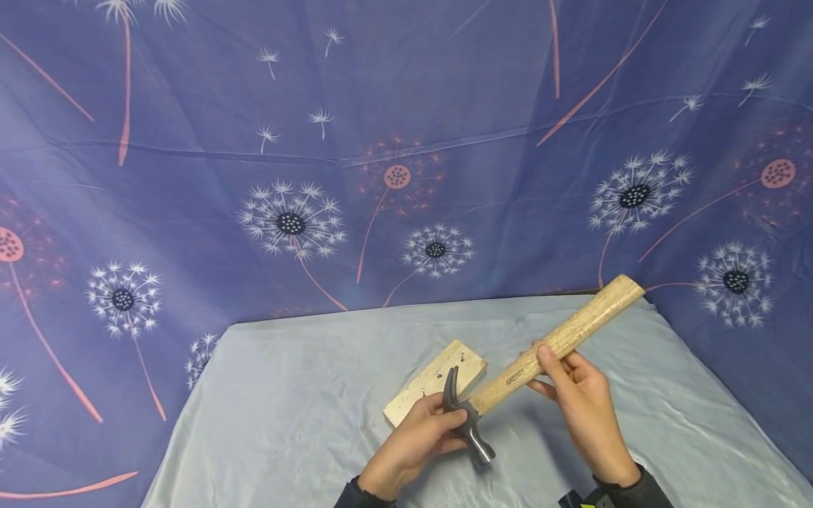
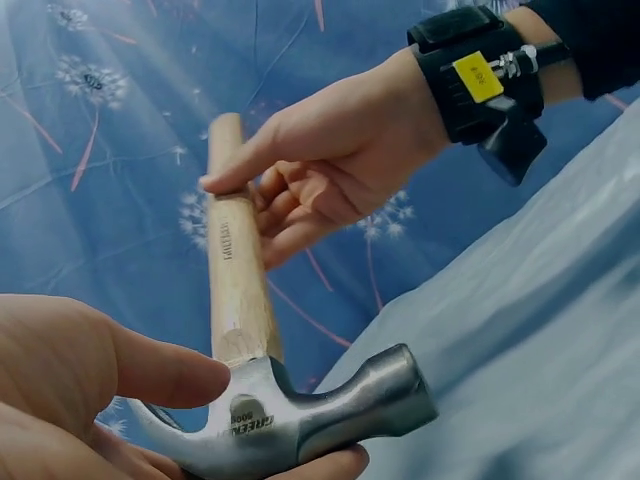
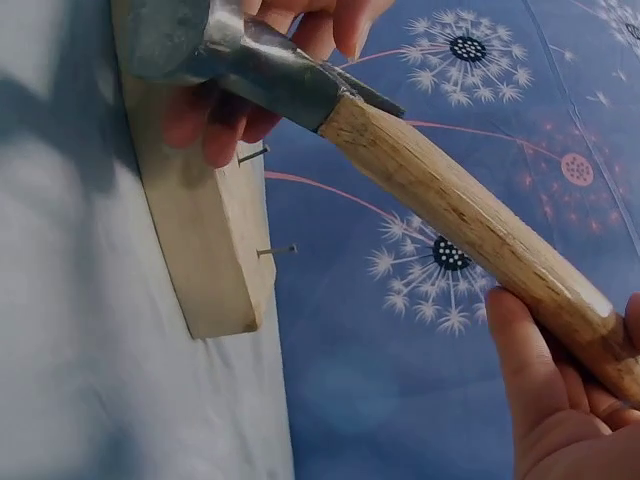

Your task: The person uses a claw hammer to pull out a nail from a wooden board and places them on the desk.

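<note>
Soft light, blurred shadows
The hammer head [image 2: 280,415] glints; shadows darken the bench [image 1: 305,402] at near right; pale streaks haze the left wrist view.

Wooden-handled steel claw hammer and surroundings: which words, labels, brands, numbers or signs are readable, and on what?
"GREEN", ending unclear: grey steel hammer head; smaller marks beside it blurred.
Pale wooden handle: dark printed word, too blurred.
Rectangular yellow label on black wrist strap: marks too small to read.

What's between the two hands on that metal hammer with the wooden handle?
Between the left hand and right hand are part of the grey metal hammerhead and a pale wooden handle stretch with dark lettering; the head view shows it.
</note>
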Motion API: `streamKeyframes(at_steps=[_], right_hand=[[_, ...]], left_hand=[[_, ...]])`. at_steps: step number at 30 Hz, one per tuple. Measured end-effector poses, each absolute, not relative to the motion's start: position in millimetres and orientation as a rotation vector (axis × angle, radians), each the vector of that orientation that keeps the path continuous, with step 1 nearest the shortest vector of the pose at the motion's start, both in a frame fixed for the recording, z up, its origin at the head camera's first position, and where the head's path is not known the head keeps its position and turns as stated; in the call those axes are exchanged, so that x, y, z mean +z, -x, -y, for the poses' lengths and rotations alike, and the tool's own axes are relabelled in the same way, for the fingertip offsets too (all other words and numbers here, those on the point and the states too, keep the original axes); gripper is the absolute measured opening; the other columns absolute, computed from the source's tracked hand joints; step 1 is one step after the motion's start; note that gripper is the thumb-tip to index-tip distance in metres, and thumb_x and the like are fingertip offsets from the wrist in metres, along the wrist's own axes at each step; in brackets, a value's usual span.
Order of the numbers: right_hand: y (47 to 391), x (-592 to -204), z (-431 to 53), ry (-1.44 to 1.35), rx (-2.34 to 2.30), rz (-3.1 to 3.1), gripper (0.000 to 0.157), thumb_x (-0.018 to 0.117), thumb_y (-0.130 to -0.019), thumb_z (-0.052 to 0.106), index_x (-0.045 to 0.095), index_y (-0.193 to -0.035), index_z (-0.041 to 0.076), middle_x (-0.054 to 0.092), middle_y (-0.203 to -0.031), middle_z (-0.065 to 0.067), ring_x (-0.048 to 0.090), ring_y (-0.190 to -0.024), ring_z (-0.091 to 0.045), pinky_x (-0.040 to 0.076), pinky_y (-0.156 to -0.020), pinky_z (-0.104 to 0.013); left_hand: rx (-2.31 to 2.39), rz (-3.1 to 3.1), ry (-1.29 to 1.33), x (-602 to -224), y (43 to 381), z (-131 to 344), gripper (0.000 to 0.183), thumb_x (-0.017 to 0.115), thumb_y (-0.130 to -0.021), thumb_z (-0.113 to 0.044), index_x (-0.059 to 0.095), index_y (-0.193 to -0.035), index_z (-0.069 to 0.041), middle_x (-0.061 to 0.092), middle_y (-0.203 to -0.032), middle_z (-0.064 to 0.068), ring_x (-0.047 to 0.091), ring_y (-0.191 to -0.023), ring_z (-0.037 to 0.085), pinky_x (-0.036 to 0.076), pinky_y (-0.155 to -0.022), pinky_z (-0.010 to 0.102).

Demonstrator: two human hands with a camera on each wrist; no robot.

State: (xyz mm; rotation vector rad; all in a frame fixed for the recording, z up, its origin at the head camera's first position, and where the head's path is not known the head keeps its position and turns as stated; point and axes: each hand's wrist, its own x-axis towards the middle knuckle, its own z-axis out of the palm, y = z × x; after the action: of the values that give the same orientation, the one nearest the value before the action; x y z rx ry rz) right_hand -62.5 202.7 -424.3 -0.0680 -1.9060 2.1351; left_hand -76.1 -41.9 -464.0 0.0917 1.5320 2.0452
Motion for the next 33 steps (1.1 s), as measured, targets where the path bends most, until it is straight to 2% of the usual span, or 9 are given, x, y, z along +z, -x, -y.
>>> streamKeyframes(at_steps=[7,12,18,23,27,33], right_hand=[[59.2,-415.9,-200.0,0.033,1.980,1.941,0.032,0.064,-0.109,0.012,0.066,-0.130,-0.012,0.077,-0.118,-0.010,0.075,-0.106,-0.019,0.063,-0.080,-0.038],[57.3,-411.6,-199.7,0.042,1.973,1.935,0.030,0.066,-0.108,0.011,0.068,-0.128,-0.012,0.077,-0.115,-0.011,0.075,-0.104,-0.020,0.063,-0.080,-0.039],[53.5,-409.2,-201.2,0.007,1.932,1.969,0.028,0.066,-0.107,0.008,0.069,-0.127,-0.012,0.077,-0.114,-0.012,0.076,-0.104,-0.021,0.063,-0.081,-0.038],[53.0,-408.3,-200.3,-0.018,1.939,1.955,0.027,0.066,-0.106,0.004,0.068,-0.126,-0.014,0.078,-0.113,-0.013,0.076,-0.104,-0.020,0.062,-0.083,-0.036],[53.0,-408.0,-198.2,-0.037,1.912,1.984,0.027,0.067,-0.106,0.004,0.068,-0.126,-0.014,0.078,-0.111,-0.017,0.077,-0.103,-0.021,0.061,-0.083,-0.037],[52.9,-407.8,-196.0,-0.043,1.815,2.082,0.029,0.068,-0.106,0.007,0.069,-0.129,-0.011,0.077,-0.115,-0.019,0.076,-0.104,-0.019,0.062,-0.083,-0.036]], left_hand=[[2.040,-1.501,-0.086,-464.4,73.4,33.7,0.019,0.064,-0.100,-0.001,0.064,-0.117,0.008,0.073,-0.104,0.016,0.073,-0.098,0.025,0.062,-0.088,0.044],[2.032,-1.503,-0.096,-465.9,72.8,31.4,0.021,0.063,-0.100,-0.002,0.065,-0.118,0.009,0.072,-0.105,0.015,0.073,-0.099,0.025,0.062,-0.088,0.041],[1.992,-1.504,-0.148,-468.3,70.8,34.8,0.037,0.061,-0.102,-0.001,0.060,-0.136,0.013,0.072,-0.119,0.018,0.069,-0.115,0.032,0.056,-0.101,0.045],[1.911,-1.676,-0.342,-461.1,70.6,44.8,0.043,0.060,-0.104,-0.003,0.057,-0.145,0.008,0.071,-0.128,0.018,0.064,-0.123,0.029,0.053,-0.104,0.037],[1.841,-1.790,-0.423,-451.1,73.4,56.4,0.045,0.060,-0.106,-0.005,0.054,-0.149,0.007,0.070,-0.127,0.018,0.068,-0.116,0.029,0.058,-0.094,0.035],[1.823,-1.918,-0.373,-439.1,88.1,81.8,0.043,0.060,-0.109,-0.010,0.055,-0.146,0.009,0.070,-0.119,0.018,0.075,-0.094,0.038,0.063,-0.080,0.046]])
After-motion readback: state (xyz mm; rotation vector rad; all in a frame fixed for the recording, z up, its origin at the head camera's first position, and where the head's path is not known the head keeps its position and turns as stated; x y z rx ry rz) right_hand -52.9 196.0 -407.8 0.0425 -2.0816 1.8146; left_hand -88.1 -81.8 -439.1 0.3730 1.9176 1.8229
